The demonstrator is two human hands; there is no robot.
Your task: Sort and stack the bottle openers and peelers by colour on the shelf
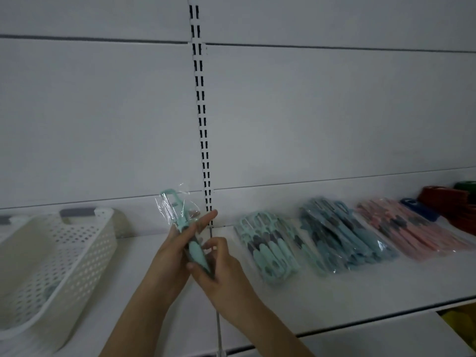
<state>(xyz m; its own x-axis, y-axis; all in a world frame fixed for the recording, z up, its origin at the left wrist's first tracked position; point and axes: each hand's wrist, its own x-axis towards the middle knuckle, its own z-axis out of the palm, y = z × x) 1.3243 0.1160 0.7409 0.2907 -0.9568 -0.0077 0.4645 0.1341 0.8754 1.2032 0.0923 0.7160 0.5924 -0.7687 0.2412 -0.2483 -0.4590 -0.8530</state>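
Both hands hold one mint-green peeler (196,249) in a clear plastic wrapper above the white shelf (360,287). My left hand (171,256) lies along its left side with fingers stretched out. My right hand (219,269) grips the handle end from the right. The peeler's head points up and to the left. To the right, three sorted stacks lie on the shelf: mint-green peelers (268,247), blue peelers (342,235) and pink peelers (412,228).
A cream perforated basket (77,253) stands on the shelf at the left. At the far right lie a dark blue item (418,208), red items (448,202) and a green item (466,188). A slotted upright (203,130) runs up the back panel.
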